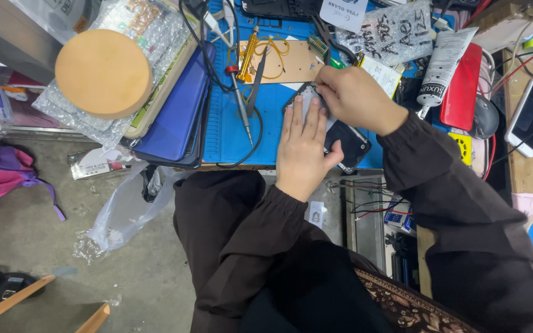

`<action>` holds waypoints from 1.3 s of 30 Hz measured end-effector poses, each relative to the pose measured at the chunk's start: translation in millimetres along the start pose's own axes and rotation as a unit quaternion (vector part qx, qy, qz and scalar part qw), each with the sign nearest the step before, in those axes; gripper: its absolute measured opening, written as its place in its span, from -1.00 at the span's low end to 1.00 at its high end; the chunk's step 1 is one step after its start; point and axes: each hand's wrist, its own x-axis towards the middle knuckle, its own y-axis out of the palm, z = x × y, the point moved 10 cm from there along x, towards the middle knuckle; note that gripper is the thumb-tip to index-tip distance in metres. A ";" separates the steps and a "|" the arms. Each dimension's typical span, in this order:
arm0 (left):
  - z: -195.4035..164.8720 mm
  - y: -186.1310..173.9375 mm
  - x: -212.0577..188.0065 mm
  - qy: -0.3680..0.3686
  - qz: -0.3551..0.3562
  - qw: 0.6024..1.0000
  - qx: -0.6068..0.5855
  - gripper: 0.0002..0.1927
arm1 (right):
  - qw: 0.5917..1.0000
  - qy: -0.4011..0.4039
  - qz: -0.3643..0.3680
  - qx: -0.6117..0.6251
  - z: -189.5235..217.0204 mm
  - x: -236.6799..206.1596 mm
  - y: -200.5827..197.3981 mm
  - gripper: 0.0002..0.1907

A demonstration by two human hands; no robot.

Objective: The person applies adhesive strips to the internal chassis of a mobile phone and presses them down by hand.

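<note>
Fingers of the left hand [303, 148] lie flat and spread, pressing down on the dark phone [347, 143] that sits on the blue work mat [266, 120] near the bench's front edge. Right hand [356, 98] hunches over the phone's upper corner, fingertips pinched together there; whether they grip a small tool or just the phone's edge, I cannot tell, the knuckles hide it.

Risk, as I judge it: the phone lies angled, close to the mat's front border, so a hard push from the pinching hand could slide it toward the drop to the floor. Too much force at that corner could also crack a thin panel.

Textures now: the mat looks rubbery and matte, the phone's exposed lower end glossy black with rounded corners. Beside it rests a slim metal screwdriver [240, 102] with a red collar, and a tan cardboard sheet [291, 61] carries a loop of orange wire. Left of the mat, a smooth round tan disc [103, 73] sits on crinkled bubble wrap. To the right, a soft white tube [442, 65] leans on a shiny red case [464, 86].
</note>
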 end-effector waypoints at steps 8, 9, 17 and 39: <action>1.1 -7.0 -0.5 0.018 -0.006 1.000 0.012 -0.31 | 0.997 -0.069 0.030 0.023 -1.1 7.5 -3.7 -0.83; 1.3 -8.4 -0.9 0.019 -0.008 1.000 0.011 -0.31 | 0.998 -0.052 0.026 0.040 -5.6 6.7 -4.0 -0.82; 3.0 -8.3 -1.4 0.011 -0.004 1.000 0.007 -0.34 | 0.996 -0.020 -0.071 -0.051 6.5 -11.6 -0.5 -0.83; 6.0 -13.4 -2.1 0.021 0.001 0.999 0.031 -0.32 | 0.983 -0.016 0.144 0.113 -10.2 27.9 8.7 -0.81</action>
